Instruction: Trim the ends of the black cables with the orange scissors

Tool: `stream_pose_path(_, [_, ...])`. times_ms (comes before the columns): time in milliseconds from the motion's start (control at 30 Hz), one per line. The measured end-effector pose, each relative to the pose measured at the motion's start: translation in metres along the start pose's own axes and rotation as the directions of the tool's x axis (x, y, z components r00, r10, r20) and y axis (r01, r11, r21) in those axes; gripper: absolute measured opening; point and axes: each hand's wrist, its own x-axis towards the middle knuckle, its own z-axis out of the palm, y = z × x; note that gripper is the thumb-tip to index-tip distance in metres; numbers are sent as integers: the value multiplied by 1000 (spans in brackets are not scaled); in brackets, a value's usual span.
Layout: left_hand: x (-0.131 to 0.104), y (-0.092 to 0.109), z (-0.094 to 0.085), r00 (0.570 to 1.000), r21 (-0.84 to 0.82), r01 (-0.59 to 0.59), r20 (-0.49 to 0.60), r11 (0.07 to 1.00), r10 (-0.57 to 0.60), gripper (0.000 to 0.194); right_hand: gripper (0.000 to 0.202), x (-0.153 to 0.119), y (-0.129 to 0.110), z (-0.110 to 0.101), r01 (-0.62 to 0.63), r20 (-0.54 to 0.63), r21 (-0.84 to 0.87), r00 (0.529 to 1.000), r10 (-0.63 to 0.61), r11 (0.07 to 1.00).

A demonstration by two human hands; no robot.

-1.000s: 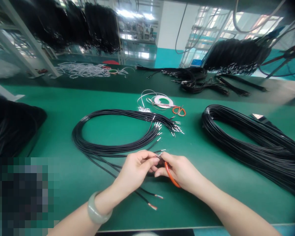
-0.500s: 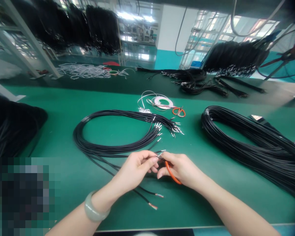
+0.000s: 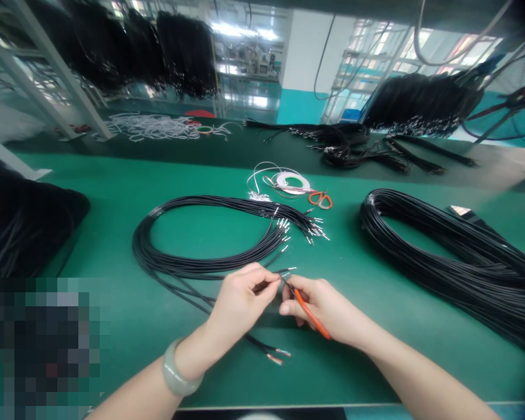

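Near the middle of the green table, my left hand [image 3: 247,294] is closed in a pinch on the end of a black cable, most of which the fingers hide. My right hand [image 3: 317,303] is closed around orange-handled scissors [image 3: 312,315], seen nearly edge-on. Their dark tip meets the cable end at my left fingertips. A loose coil of black cables [image 3: 201,265] lies just beyond, its pale stripped ends [image 3: 317,230] pointing right. Below my left wrist, two more cable ends [image 3: 275,357] show coloured inner wires.
A second thick cable coil [image 3: 402,265] lies at the right. Behind are another orange-handled pair of scissors [image 3: 320,200] and a white tape roll [image 3: 293,182]. Dark cable bundles [image 3: 26,227] rest at the left; more cables [image 3: 345,140] lie on the back strip.
The orange handle in my right hand has turned and now looks straighter. My left fingers have drawn into a tighter pinch. The view has shifted slightly.
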Motion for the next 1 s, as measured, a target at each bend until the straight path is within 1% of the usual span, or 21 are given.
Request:
stream_pose_path(33, [0,0,1,1000,18,-10,11,1000,9,12,26,-2,-2,-5,-52,63,45,997,49,998])
stream_pose_path(67, [1,1,1,999,32,-12,32,999,11,13,25,-4,-3,-11,-89,99,67,992,82,994])
stream_pose_path(100, [1,1,2,998,46,-13,57,999,11,14,24,-5,-4,-16,-97,84,66,992,91,993])
stream_pose_path(133, [1,1,2,996,66,-17,83,998,12,15,23,-6,-4,-21,-71,15,49,997,70,996])
stream_pose_path(167, [1,1,3,994,95,-25,107,995,15,17,22,-6,-5,-24,-14,-91,17,996,16,1000])
stream_pose_path(200, [1,0,3,991,131,-39,129,991,22,18,21,-6,-4,-25,60,-202,-31,977,-65,998])
stream_pose_path(233, [1,-1,4,988,172,-57,149,983,32,20,19,-6,-4,-25,134,-289,-89,945,-155,987])
stream_pose_path(267, [0,-1,5,985,214,-80,168,973,44,21,15,-5,-3,-23,196,-335,-150,912,-237,969])
stream_pose_path(300, [0,-2,5,980,255,-107,188,961,59,21,11,-5,-2,-21,239,-338,-205,893,-298,949])
stream_pose_path(367, [-1,-4,6,969,322,-172,227,931,100,22,5,-4,0,-17,265,-273,-290,898,-345,920])
stream_pose_path(433, [-1,-5,8,953,377,-237,268,895,140,23,5,-5,2,-14,243,-215,-343,920,-328,907])
stream_pose_path(500, [0,-6,9,935,423,-302,304,854,180,25,5,-7,2,-14,218,-176,-349,940,-292,911])
stream_pose_path(600, [1,-6,8,904,423,-387,350,819,246,25,4,-7,1,-16,185,-146,-263,963,-229,947])
stream_pose_path(667, [2,-7,7,890,374,-408,367,833,271,25,4,-5,1,-18,171,-124,-134,975,-187,976])
stream_pose_path(767, [3,-7,5,897,296,-379,349,877,270,23,14,1,3,-20,140,-73,155,989,-130,978])
stream_pose_path(833, [4,-7,3,906,256,-355,329,899,265,21,22,4,5,-21,102,-46,318,995,-92,942])
stream_pose_path(867, [4,-7,2,909,242,-348,325,906,262,20,25,5,6,-21,86,-35,370,996,-79,925])
stream_pose_path(933, [4,-7,2,910,232,-337,331,913,251,21,29,5,7,-21,71,-24,418,997,-67,906])
stream_pose_path(1000, [4,-7,2,907,230,-332,343,915,243,23,31,5,8,-20,69,-17,428,998,-68,901])
